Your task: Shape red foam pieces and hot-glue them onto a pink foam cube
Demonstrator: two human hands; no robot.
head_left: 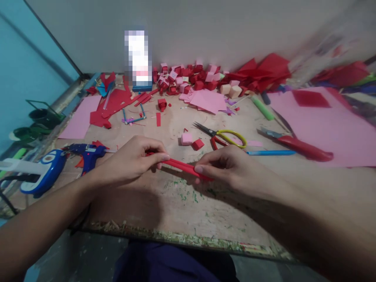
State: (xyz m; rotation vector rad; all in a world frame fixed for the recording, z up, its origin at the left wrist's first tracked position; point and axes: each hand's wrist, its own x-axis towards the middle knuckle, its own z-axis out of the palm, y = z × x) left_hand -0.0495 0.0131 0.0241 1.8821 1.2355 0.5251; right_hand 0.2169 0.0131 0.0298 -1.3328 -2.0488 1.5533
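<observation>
- a folded red paper strip (pixel 179 164) hangs in both hands above the worktable (pixel 182 213), left of the scissors (pixel 214 133) and closer to the person.
- the left hand (pixel 141 156) has its thumb and fingers clamped on the strip's left end.
- the right hand (pixel 230 168) pinches the other end between thumb and fingertips, just on the near side of the scissors.
- a red paper cube (pixel 197 145) and a pink paper cube (pixel 186 138) sit just left of the scissors.
- a blue stick (pixel 272 153) lies to the right of the scissors, with a red-handled metal tool (pixel 308 149) farther right.
- pink paper sheets (pixel 210 101) lie beyond the scissors; behind them is a heap of small red and pink paper boxes (pixel 188 78).
- a blue glue gun (pixel 91 156) rests well left of the scissors.
</observation>
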